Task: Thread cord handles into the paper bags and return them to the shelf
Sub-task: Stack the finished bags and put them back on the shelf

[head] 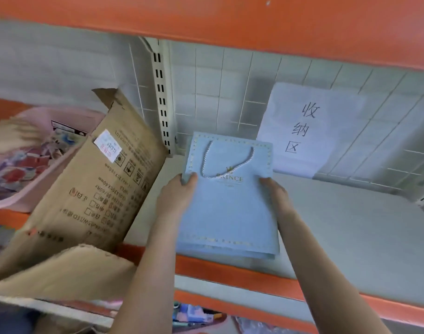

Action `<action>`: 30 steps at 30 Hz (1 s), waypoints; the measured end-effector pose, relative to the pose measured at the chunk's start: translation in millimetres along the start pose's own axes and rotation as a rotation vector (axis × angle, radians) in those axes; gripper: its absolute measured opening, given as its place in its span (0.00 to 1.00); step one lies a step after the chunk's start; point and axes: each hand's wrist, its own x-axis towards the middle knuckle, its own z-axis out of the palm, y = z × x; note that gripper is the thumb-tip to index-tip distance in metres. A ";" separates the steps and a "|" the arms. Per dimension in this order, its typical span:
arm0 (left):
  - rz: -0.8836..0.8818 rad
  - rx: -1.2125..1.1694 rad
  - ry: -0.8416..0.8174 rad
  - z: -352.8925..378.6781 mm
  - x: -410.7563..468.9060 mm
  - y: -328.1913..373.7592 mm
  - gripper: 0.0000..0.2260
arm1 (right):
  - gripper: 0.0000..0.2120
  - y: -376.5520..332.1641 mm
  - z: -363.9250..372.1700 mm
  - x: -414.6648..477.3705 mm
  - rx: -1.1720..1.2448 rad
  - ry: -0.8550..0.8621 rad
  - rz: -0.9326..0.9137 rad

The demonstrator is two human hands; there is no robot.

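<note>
Cardboard box: tilted beside the bag; a nudge could tip it over.
Left hand: pinches the bag's left edge.
Blue paper bag: flat on the shelf, cord handle threaded, its bottom at the front lip; it may slide off.
Right hand: grips the right edge.

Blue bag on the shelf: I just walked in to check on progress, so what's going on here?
A person holds a flat light-blue paper bag by its two sides, the left hand on the left edge and the right hand on the right edge. Its cord handle is already threaded and lies across the front. The bag is low over the grey shelf, between a tilted cardboard box and a paper sign, seemingly being put back.
</note>
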 end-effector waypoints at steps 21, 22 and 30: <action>-0.007 0.016 0.296 -23.6 0.6 3.7 0.15 | 0.17 7.4 47.6 -30.1 0.002 -0.128 -0.218; -0.002 -0.002 0.308 -24.7 -0.3 6.9 0.14 | 0.18 5.8 47.7 -31.0 0.012 -0.125 -0.219; 0.122 0.035 0.349 -20.9 -15.6 45.2 0.16 | 0.15 -28.0 24.9 -43.7 0.116 -0.132 -0.291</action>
